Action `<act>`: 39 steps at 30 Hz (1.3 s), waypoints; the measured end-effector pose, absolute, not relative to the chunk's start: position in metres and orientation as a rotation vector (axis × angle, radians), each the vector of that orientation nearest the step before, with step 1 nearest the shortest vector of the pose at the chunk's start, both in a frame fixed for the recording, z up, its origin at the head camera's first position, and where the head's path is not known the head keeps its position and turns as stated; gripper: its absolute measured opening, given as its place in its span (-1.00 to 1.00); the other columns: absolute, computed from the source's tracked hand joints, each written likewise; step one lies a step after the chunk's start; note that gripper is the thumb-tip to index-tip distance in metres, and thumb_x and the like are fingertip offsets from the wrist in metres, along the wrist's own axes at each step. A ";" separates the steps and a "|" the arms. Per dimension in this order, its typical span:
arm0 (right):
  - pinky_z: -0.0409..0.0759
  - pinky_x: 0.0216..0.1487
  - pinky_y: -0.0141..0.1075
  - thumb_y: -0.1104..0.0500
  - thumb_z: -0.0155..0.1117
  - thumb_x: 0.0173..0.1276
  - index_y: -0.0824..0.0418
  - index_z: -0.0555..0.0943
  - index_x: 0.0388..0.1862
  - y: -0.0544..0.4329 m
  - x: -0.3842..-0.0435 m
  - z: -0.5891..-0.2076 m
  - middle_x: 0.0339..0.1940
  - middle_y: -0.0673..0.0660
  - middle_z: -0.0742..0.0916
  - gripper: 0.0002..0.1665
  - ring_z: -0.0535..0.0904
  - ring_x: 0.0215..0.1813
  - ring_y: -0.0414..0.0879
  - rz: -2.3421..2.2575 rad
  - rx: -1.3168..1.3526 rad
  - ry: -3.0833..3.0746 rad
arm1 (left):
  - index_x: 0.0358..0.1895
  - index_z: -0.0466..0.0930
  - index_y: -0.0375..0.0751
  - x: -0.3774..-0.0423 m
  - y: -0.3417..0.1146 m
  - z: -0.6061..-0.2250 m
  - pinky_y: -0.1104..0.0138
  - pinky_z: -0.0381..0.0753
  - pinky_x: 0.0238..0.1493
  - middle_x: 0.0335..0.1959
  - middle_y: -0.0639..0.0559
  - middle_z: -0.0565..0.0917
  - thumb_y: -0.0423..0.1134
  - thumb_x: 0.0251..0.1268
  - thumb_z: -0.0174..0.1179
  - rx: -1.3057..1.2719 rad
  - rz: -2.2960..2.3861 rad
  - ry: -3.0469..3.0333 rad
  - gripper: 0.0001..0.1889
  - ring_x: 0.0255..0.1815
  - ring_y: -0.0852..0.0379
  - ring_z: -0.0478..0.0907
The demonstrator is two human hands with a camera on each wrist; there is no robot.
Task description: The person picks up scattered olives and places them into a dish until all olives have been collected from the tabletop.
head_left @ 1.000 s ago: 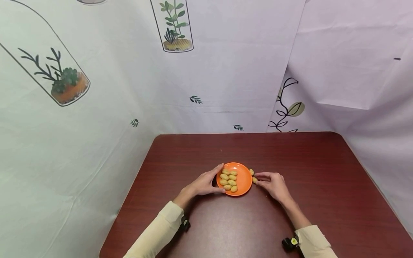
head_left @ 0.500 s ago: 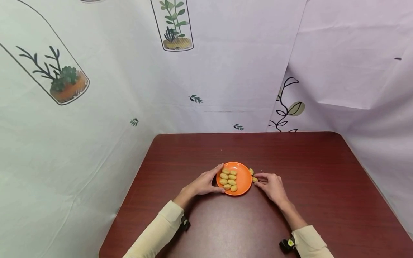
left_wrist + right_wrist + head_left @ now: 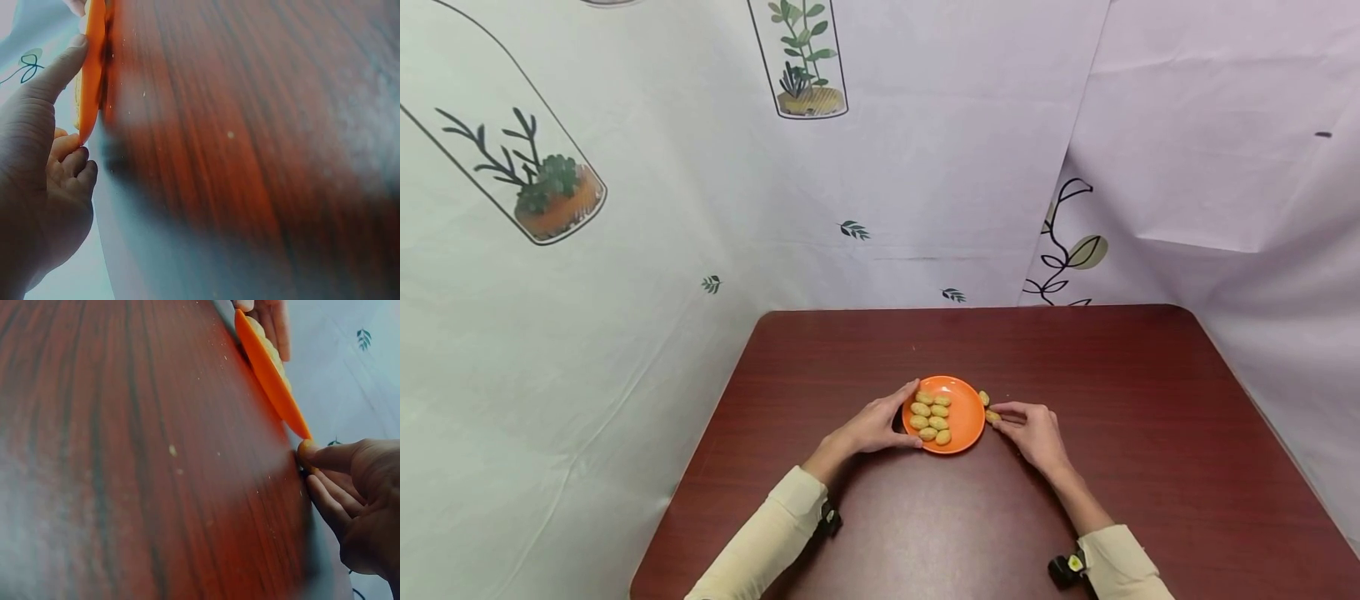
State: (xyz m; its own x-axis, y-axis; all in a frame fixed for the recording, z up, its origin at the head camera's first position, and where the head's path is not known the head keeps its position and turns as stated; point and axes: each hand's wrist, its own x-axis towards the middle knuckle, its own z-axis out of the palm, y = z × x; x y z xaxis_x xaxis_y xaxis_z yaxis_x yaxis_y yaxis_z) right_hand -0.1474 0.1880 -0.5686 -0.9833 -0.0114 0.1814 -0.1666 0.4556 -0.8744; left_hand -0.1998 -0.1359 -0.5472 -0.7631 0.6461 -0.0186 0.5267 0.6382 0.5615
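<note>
A round orange plate (image 3: 967, 417) lies on the table, its left half covered by yellow-tan, nut-like oval pieces (image 3: 920, 422) in rows. My left hand (image 3: 871, 427) grips the plate's left rim, thumb at the near side and fingers at the far side. In the left wrist view the thumb (image 3: 65, 62) presses along the plate's edge (image 3: 94, 69). At the plate's right rim, my right hand (image 3: 1033, 433) pinches an oval piece (image 3: 993, 416) between thumb and fingertips. From the right wrist view, this piece (image 3: 305, 453) sits low, right at the rim. Another oval piece (image 3: 984, 398) rests just beyond it.
The dark red-brown wooden table (image 3: 1135, 400) stretches out around the plate. White cloth with printed plants (image 3: 925, 167) hangs behind and along both sides. A small black device is strapped at each wrist, such as the right one (image 3: 1063, 572).
My right forearm has shifted slightly left, and the pinched piece has turned a little at the plate's rim. The left hand and plate have stayed put.
</note>
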 end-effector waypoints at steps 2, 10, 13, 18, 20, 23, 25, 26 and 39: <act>0.78 -0.09 -0.23 0.42 0.57 0.27 0.36 0.83 -0.01 0.189 -0.147 -0.570 -0.09 0.33 0.85 -0.71 0.83 -0.03 0.16 1.592 0.147 -2.542 | 0.76 -0.03 -0.09 -0.200 -0.136 -0.547 0.04 0.23 0.60 0.72 -0.13 0.13 0.14 0.25 0.55 0.958 0.799 2.642 0.18 0.66 -0.09 0.20; 0.73 -0.11 -0.41 0.44 0.57 0.26 0.34 0.84 -0.01 0.193 -0.147 -0.571 -0.08 0.30 0.85 -0.70 0.82 -0.01 0.16 1.655 0.121 -2.520 | 0.77 -0.03 -0.08 -0.199 -0.135 -0.546 0.02 0.25 0.59 0.72 -0.13 0.14 0.14 0.25 0.55 0.952 0.798 2.640 0.18 0.65 -0.09 0.21; 0.70 -0.12 -0.48 0.42 0.57 0.27 0.34 0.84 0.00 0.194 -0.147 -0.571 -0.07 0.29 0.85 -0.70 0.82 0.00 0.16 1.690 0.110 -2.511 | 0.77 -0.03 -0.09 -0.199 -0.136 -0.547 0.02 0.25 0.59 0.72 -0.13 0.14 0.14 0.25 0.55 0.957 0.797 2.642 0.18 0.66 -0.09 0.21; 0.68 -0.12 -0.51 0.38 0.57 0.31 0.34 0.83 0.02 0.196 -0.147 -0.572 -0.04 0.30 0.84 -0.70 0.81 0.03 0.15 1.768 0.093 -2.488 | 0.77 -0.04 -0.09 -0.199 -0.136 -0.547 0.01 0.25 0.59 0.72 -0.13 0.14 0.16 0.25 0.54 0.961 0.802 2.638 0.18 0.65 -0.10 0.21; 0.68 -0.11 -0.51 0.37 0.56 0.32 0.37 0.82 0.04 0.197 -0.147 -0.572 -0.03 0.32 0.84 -0.70 0.81 0.04 0.12 1.826 0.084 -2.463 | 0.77 -0.05 -0.10 -0.199 -0.137 -0.547 0.01 0.26 0.59 0.72 -0.14 0.14 0.17 0.26 0.53 0.964 0.805 2.638 0.18 0.65 -0.11 0.22; 0.69 -0.10 -0.49 0.38 0.54 0.34 0.42 0.80 0.06 0.198 -0.148 -0.572 -0.01 0.36 0.82 -0.68 0.81 0.03 0.02 1.932 0.055 -2.416 | 0.77 -0.05 -0.11 -0.199 -0.137 -0.547 0.01 0.26 0.59 0.71 -0.15 0.15 0.17 0.26 0.53 0.973 0.803 2.639 0.19 0.65 -0.11 0.22; 0.70 -0.09 -0.48 0.37 0.53 0.35 0.44 0.78 0.08 0.199 -0.149 -0.571 0.00 0.37 0.82 -0.67 0.82 0.01 -0.09 1.978 0.035 -2.399 | 0.77 -0.06 -0.11 -0.200 -0.137 -0.548 0.02 0.25 0.59 0.72 -0.15 0.14 0.17 0.25 0.53 0.975 0.798 2.639 0.19 0.66 -0.10 0.21; 0.70 -0.09 -0.47 0.37 0.53 0.36 0.44 0.78 0.08 0.199 -0.149 -0.571 0.00 0.37 0.82 -0.67 0.82 -0.01 -0.14 1.991 0.019 -2.394 | 0.77 -0.06 -0.11 -0.200 -0.137 -0.548 0.02 0.25 0.59 0.72 -0.15 0.14 0.17 0.25 0.54 0.975 0.794 2.640 0.19 0.66 -0.10 0.21; 0.70 -0.12 -0.47 0.32 0.51 0.41 0.41 0.78 0.11 0.187 -0.169 -0.555 0.01 0.35 0.82 -0.67 0.79 -0.07 -0.28 1.952 -0.093 -2.384 | 0.76 -0.05 -0.12 -0.200 -0.137 -0.547 0.03 0.24 0.60 0.71 -0.18 0.14 0.15 0.25 0.54 0.977 0.794 2.638 0.19 0.66 -0.09 0.20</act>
